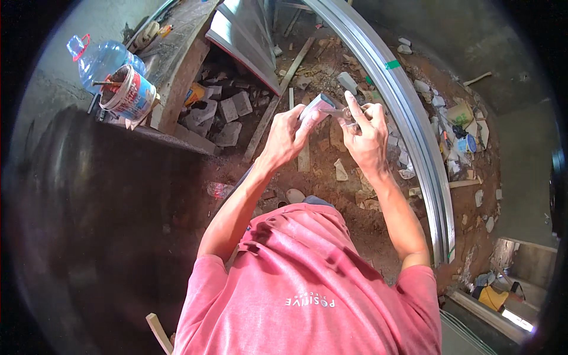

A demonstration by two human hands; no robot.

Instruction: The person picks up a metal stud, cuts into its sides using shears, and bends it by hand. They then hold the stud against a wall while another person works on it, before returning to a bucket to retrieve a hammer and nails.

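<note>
Pretty rough room: dirt floor littered with rubble, long metal rails curving from 12 round to 4 o'clock, and a bucket at 10. The boxy block is just past 12 o'clock, up off the floor. Left hand has its thumb and fingers wrapped snugly round it. Right hand is just to its 3 o'clock side, index finger poking up, the others curled by a small grey bit; can't tell if they're actually pinching that. Progress? I'd call it mid-job, since the block's in hand and not set down, but honestly can't tell what's done or left.
</note>
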